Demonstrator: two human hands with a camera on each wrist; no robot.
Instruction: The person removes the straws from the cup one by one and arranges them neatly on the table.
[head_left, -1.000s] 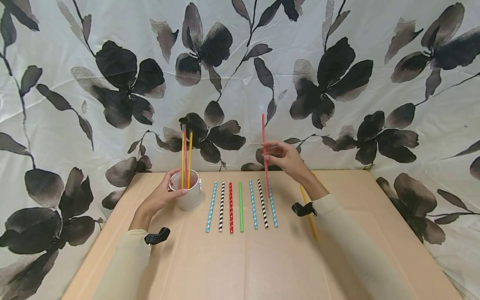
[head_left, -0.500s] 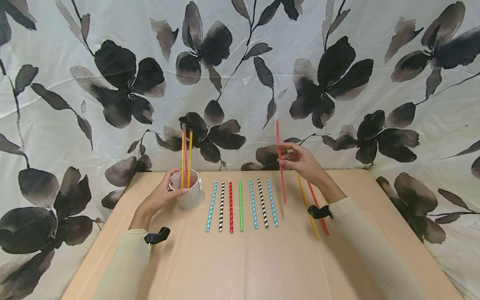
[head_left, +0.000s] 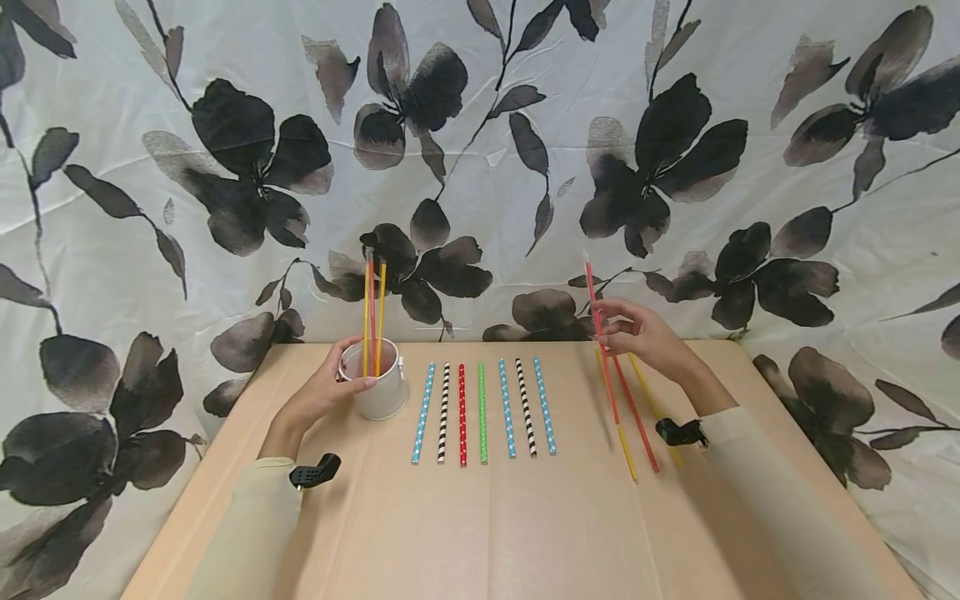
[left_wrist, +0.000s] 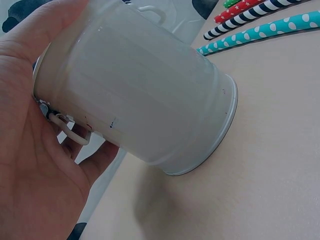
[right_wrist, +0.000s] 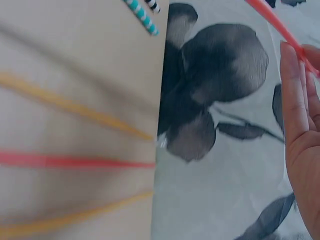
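My left hand (head_left: 321, 390) grips a small white metal bucket (head_left: 381, 403) by its side, thumb across the front near the rim. Thin yellow sticks (head_left: 381, 321) and a red one stand upright in the bucket. In the left wrist view the bucket's pale wall (left_wrist: 145, 90) fills the middle, the hand at its rim. My right hand (head_left: 651, 340) pinches a thin red stick (head_left: 608, 379) with a pale tip, nearly upright above the right part of the table. Under it lie another red stick (head_left: 636, 415) and yellow sticks (head_left: 627, 456), blurred in the right wrist view.
Between the hands, several patterned paper straws lie in a row: blue dotted (head_left: 423, 414), black-and-white striped (head_left: 443, 414), red (head_left: 462, 415), green (head_left: 482, 412), and more alike. A floral cloth (head_left: 517, 183) hangs behind the table's (head_left: 480, 533) back edge.
My right hand has carried the red stick rightward, from above the straws to above the loose sticks, and slightly lower. The left hand and bucket have stayed put.
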